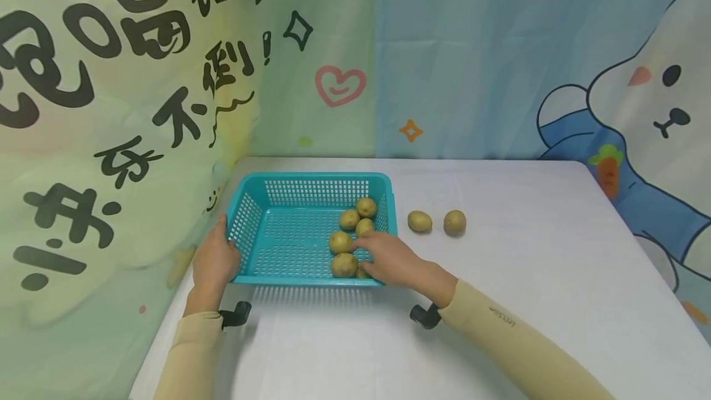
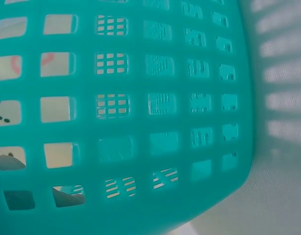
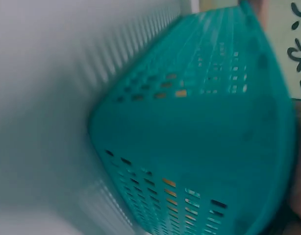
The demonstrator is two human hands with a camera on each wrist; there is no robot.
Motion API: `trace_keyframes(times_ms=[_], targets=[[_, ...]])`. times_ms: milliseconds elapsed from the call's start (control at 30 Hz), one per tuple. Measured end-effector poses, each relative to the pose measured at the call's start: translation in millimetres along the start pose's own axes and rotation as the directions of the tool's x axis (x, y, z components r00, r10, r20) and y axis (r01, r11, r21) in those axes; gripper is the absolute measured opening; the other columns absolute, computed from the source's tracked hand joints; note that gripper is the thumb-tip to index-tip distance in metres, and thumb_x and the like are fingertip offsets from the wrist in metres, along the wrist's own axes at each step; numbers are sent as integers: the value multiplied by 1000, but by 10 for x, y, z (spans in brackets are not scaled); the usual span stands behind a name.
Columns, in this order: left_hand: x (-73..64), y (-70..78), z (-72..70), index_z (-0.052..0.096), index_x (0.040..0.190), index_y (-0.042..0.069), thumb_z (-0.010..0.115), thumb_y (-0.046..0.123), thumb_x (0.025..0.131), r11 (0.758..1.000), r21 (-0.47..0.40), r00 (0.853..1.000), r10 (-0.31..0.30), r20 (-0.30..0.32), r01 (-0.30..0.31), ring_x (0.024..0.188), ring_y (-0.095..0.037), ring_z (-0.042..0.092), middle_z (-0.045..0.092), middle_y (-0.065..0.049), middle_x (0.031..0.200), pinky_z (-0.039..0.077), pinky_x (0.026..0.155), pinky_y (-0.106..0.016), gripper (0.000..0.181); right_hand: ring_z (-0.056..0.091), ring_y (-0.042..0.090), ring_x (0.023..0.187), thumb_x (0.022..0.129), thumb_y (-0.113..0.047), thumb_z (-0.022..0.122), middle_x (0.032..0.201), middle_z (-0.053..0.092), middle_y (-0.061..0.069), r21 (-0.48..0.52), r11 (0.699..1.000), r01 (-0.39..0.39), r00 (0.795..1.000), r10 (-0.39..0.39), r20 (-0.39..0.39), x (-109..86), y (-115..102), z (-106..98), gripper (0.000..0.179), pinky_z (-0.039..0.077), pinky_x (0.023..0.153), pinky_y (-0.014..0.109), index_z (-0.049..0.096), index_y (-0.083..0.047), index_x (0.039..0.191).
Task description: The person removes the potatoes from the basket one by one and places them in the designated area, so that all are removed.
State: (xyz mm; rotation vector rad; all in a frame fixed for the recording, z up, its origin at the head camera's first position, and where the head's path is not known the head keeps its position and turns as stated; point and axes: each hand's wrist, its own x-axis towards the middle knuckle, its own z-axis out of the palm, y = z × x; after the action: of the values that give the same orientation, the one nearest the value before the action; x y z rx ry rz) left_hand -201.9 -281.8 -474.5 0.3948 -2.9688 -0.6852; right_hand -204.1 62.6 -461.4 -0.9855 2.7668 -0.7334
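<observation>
A turquoise plastic basket (image 1: 294, 242) with lattice walls stands on the white table. My left hand (image 1: 216, 258) grips its left wall at the rim. The left wrist view shows that basket's wall up close, without the hand. Several potatoes (image 1: 340, 242) lie along the basket's right side. My right hand (image 1: 391, 258) reaches over the right rim, its thumb and fingers spread among these potatoes. One potato (image 1: 362, 273) is partly hidden by that hand. In the blurred right wrist view, the basket's outer corner (image 3: 189, 132) fills the middle, with a bit of the hand at the right edge.
Two loose potatoes, one oval (image 1: 419, 221) and one rounder (image 1: 455, 223), lie on the white table (image 1: 528, 252) right of the basket. A printed curtain (image 1: 461, 60) hangs behind the table and along its left side.
</observation>
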Motion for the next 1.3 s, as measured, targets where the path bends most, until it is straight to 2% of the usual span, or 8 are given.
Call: trace_keyframes(times_ms=[100, 233, 400, 767, 900, 1000, 1167, 1300], targets=[[-18, 5, 0, 19, 154, -1, 43, 5, 99, 1000, -5, 1000, -1, 5, 1, 130, -49, 41, 37, -31, 147, 38, 100, -61, 61, 63, 18, 80, 91, -29, 69, 87, 69, 0, -137, 990, -41, 996, 52, 77, 108, -33, 22, 21, 53, 68, 38, 74, -15, 106], [-41, 5, 7, 20, 154, -2, 43, 4, 98, 1000, -15, 1000, 0, 7, 0, 131, -48, 40, 37, -31, 148, 37, 102, -60, 60, 48, 13, 56, 92, -43, 65, 57, 51, -6, -279, 960, -38, 980, 90, 177, 213, -48, 64, 25, 45, 52, 35, 73, -21, 84], [-61, -4, 26, 20, 154, -2, 43, 4, 98, 1000, -15, 1000, -6, 5, 6, 129, -49, 42, 39, -32, 146, 38, 100, -61, 61, 43, 14, 53, 90, -41, 67, 54, 42, -4, -314, 948, -52, 942, 151, 300, 263, -53, 79, 31, 41, 53, 33, 61, -22, 68], [-64, 0, 46, 20, 154, -1, 43, 5, 98, 1000, -23, 1000, -4, 12, 4, 129, -50, 42, 38, -31, 147, 38, 100, -62, 60, 52, 15, 66, 93, -22, 63, 68, 51, -2, -293, 950, -108, 834, 247, 494, 296, -123, -2, 5, 46, 62, 28, 64, -18, 90], [-45, 7, 38, 19, 154, -1, 42, 5, 99, 1000, -25, 1000, -6, 16, 7, 129, -50, 42, 38, -31, 147, 39, 98, -62, 60, 55, 14, 64, 95, -21, 61, 68, 52, 0, -299, 946, -123, 812, 269, 518, 320, -129, -23, 36, 47, 61, 27, 57, -11, 129], [-35, 7, 31, 19, 154, -1, 42, 5, 99, 1000, -21, 1000, -10, 15, 11, 129, -50, 42, 38, -31, 147, 40, 98, -61, 60, 57, 14, 63, 95, -22, 60, 69, 53, 0, -294, 948, -122, 819, 264, 510, 334, -126, -34, 51, 48, 60, 27, 44, -10, 142], [-11, -2, 26, 20, 154, -1, 42, 5, 98, 1000, -8, 1000, -7, 7, 8, 128, -50, 44, 39, -32, 146, 41, 96, -61, 60, 55, 15, 70, 88, -14, 68, 84, 53, 2, -197, 971, -134, 871, 210, 444, 351, -99, -65, 30, 48, 61, 26, 56, -13, 115], [0, -10, 10, 20, 154, -1, 42, 6, 99, 1000, 4, 1000, -11, 0, 11, 126, -50, 45, 40, -32, 145, 42, 94, -61, 60, 51, 17, 78, 80, -5, 73, 103, 45, 4, -74, 991, -109, 909, 130, 397, 323, -72, -120, 31, 46, 65, 26, 57, -15, 105]])
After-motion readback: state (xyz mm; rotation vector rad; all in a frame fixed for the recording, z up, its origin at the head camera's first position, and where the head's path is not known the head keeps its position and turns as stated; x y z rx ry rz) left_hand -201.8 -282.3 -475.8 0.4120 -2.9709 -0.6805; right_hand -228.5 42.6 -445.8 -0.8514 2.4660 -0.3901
